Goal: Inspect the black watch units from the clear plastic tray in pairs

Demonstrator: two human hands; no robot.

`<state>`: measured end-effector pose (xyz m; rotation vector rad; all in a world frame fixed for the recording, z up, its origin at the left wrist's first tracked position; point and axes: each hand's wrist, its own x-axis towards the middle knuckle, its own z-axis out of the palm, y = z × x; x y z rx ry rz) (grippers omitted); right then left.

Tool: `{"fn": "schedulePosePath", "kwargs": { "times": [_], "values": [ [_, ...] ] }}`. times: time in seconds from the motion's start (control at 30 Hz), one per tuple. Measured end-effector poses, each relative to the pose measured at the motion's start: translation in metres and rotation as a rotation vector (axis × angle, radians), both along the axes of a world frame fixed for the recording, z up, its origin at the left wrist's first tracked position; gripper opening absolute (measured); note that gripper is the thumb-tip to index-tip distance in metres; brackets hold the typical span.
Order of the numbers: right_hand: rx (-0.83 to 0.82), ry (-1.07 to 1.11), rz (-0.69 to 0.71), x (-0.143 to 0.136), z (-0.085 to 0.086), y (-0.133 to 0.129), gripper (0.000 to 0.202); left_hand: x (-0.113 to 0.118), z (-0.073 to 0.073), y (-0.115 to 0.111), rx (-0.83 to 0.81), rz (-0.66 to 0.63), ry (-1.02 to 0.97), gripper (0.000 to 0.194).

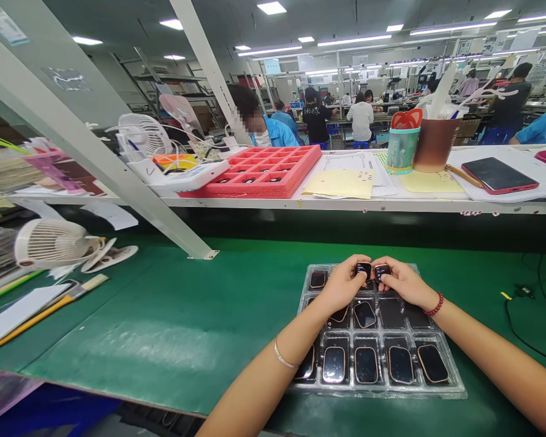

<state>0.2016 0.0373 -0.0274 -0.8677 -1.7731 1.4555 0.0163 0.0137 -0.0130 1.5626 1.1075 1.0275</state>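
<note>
My left hand (344, 282) is closed around a smartwatch (363, 267) with a lit dark screen, its thumb on the glass. Beside it, my right hand (403, 281) grips a second smartwatch (382, 271), also lit, with the thumb against its face. Both are held side by side over the far rows of a clear plastic tray (377, 389). Several more watches with gold-coloured rims lie in the tray's pockets, among them a tilted watch (364, 314) in the middle row and a front-row watch (366, 365). My forearms hide parts of the tray's left and right sides.
A green-topped bench (173, 321) carries the tray. To the left lie a small white fan (54, 243) and a brush (50, 312). The raised shelf holds a red compartment tray (264, 173), papers and a phone (499, 174). A slanted metal post (131, 176) meets the bench; black cables (523, 334) lie right.
</note>
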Motion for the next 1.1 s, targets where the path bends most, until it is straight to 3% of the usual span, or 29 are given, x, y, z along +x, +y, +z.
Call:
{"fn": "schedulePosePath", "kwargs": {
  "times": [0.53,0.7,0.87,1.1],
  "values": [
    [0.001,-0.009,0.005,-0.0002,0.0016,-0.0005,0.027,-0.0007,-0.0022,0.0003,0.007,-0.020,0.024,0.031],
    [-0.021,0.004,-0.002,-0.0011,0.0045,-0.0018,0.027,-0.0005,-0.0071,0.0041,-0.008,-0.005,-0.047,0.043],
    [-0.030,0.034,-0.003,-0.0005,0.0018,-0.0007,0.039,0.0006,-0.0087,0.0068,-0.015,0.033,-0.127,0.053],
    [-0.023,0.042,-0.014,-0.0002,-0.0010,-0.0003,0.045,0.0007,-0.0055,0.0055,-0.010,0.046,-0.104,0.046]
  ]
}}
